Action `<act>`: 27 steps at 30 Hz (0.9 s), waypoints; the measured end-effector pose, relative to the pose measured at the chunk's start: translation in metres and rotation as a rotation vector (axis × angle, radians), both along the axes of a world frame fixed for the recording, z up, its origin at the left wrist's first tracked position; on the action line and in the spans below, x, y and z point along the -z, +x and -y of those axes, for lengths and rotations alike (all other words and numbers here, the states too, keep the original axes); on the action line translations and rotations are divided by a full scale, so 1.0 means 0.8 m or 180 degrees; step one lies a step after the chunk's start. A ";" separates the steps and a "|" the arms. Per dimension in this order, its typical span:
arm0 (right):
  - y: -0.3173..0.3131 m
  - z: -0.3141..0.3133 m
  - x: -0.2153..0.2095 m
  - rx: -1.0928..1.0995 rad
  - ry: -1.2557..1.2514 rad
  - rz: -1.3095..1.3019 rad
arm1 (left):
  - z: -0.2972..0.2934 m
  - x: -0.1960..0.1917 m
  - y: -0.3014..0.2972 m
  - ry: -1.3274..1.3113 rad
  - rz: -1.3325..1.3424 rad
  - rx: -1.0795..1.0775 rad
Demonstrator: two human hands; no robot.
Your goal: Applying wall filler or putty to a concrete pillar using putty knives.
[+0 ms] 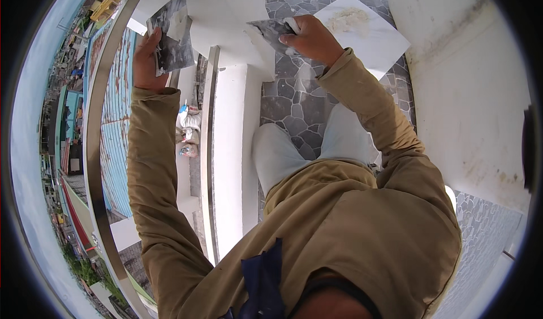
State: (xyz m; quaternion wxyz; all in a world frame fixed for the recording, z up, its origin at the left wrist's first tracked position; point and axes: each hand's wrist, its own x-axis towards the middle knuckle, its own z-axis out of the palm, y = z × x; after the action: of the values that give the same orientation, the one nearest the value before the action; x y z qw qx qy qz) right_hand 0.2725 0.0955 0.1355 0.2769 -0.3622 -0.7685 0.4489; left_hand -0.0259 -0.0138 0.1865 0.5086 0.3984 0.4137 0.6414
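Observation:
My left hand (pixel 148 64) is raised at the upper left. It grips a flat rectangular metal scraper (pixel 176 39) smeared with white and dark putty, the thumb lying over its edge. In my right hand (pixel 317 40), closed with the thumb on top, is a second flat metal scraper (pixel 270 31) with white putty on it. That blade's far end is by the white wall (pixel 226 19); whether it touches the wall, I cannot tell. Some white putty shows at my right fingers. The two scrapers are apart.
A white square board (pixel 384 44) bearing a beige heap of paste (pixel 348 20) lies on the stone-patterned floor (pixel 288 104). A metal railing (pixel 95 121) runs along the left, with rooftops beyond. Filled sacks (pixel 189 126) sit below. A stained white wall (pixel 464 81) stands at right.

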 end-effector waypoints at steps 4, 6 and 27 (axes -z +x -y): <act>-0.025 -0.063 0.106 0.0512 -0.1266 -0.0935 | -0.015 0.022 -0.013 0.0155 0.0238 -0.0310; -0.030 -0.099 0.147 0.0881 -0.1865 -0.1152 | -0.030 0.024 -0.006 0.0152 0.0308 -0.0215; -0.137 -0.088 0.052 0.0397 -0.0986 -0.0756 | -0.008 0.034 -0.041 0.0185 0.1273 -0.0461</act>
State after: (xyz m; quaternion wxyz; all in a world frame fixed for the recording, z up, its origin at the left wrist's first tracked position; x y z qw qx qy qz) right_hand 0.1631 0.1659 0.0938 0.3339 -0.3919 -0.6283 0.5832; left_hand -0.0583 -0.0071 0.1589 0.5214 0.2470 0.3134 0.7543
